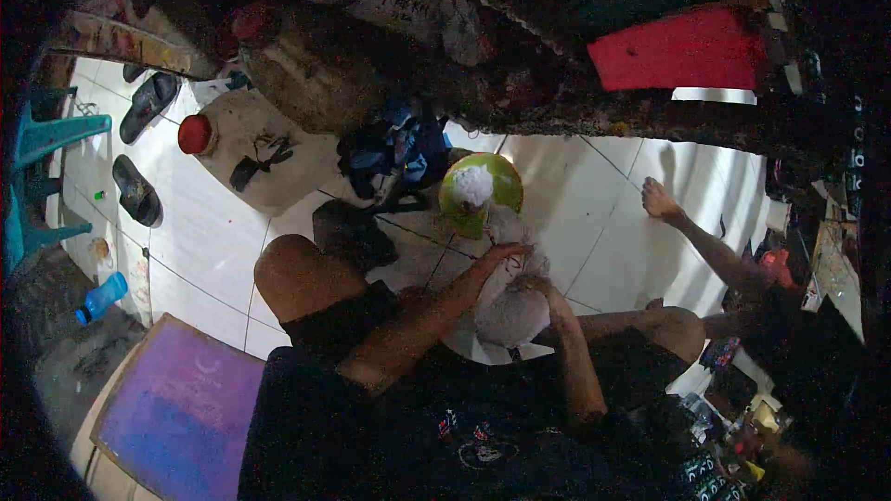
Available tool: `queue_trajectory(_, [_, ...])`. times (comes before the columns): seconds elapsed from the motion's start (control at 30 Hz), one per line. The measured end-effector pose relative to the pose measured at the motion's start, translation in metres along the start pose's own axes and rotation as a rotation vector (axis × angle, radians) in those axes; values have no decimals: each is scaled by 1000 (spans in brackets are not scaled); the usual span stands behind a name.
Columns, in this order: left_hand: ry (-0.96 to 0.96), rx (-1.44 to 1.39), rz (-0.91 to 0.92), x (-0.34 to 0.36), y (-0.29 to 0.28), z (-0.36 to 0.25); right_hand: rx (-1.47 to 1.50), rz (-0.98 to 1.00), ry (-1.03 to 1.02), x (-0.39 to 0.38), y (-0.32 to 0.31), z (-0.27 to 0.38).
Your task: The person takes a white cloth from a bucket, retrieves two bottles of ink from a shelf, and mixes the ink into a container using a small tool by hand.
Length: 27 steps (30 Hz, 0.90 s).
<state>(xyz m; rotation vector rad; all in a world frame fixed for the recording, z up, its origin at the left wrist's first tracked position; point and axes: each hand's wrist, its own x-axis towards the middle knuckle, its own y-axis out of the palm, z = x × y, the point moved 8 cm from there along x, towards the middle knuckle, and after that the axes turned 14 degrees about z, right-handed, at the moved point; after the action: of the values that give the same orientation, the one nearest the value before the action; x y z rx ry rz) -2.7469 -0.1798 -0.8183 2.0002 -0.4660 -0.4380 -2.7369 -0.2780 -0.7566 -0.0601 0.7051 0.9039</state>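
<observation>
Between my legs rests a bulging translucent plastic bag [510, 317] with whitish contents I cannot make out. My left hand [507, 256] is closed on its gathered upper part, and the loose end reaches past that hand towards a bowl. Close beside it, my right hand [535, 287] is closed at the bag's upper right side; the fingers are partly hidden. Just beyond my hands a yellow-green bowl [510, 176] stands on the tiles. A white, crumpled-looking mass [472, 186] sits in it.
A pale jerrycan [264, 153] with a red cap and a dark blue bundle [397, 153] lie ahead left. Dark sandals [136, 191], a blue bottle [104, 298] and a purple-blue board [181, 399] are at left. Another person's bare foot [661, 199] rests at right. A dark ledge [631, 121] crosses ahead.
</observation>
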Motion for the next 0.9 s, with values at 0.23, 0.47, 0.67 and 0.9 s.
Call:
queue_trajectory(0.23, [-296, -214, -191, 36, -48, 75, 82, -109, 264, -3, 6, 10])
queue_trajectory(0.47, [255, -110, -137, 22, -6, -12, -158, -23, 333, -10, 25, 75])
queue_trajectory(0.67, [-292, -314, -135, 29, -3, 23, 357, -142, 219, -21, -36, 60])
queue_trajectory(0.9, [-14, 197, -180, 18, -13, 0, -278, -27, 250, 101, -57, 58])
